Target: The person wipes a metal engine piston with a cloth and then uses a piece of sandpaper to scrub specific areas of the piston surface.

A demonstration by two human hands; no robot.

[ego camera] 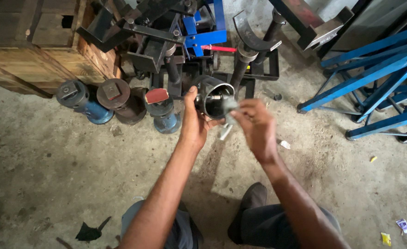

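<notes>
- A short dark metal cylinder sleeve (211,96), hollow and open at the end turned toward the camera, is held up above the concrete floor (51,161), in front of the person's knees.
- The sleeve is clasped from its left side by the left hand (193,121), thumb laid over the rim and fingers wrapped behind; this grip is closed on the sleeve.
- A small pale grey rag (229,107) is pinched in the right hand (258,125) and pressed at the sleeve's mouth; this grip is closed on the rag, though the hand is blurred.
- The bore looks dark and partly shiny, so the wiping is judged under way; how much remains soiled cannot be told.
- Just behind the sleeve, three squat blue-bodied jacks (81,101) stand on the floor before a black steel frame (166,41).
- Blue steel stands (374,78) lie to the right, a wooden crate (37,41) to the left.
</notes>
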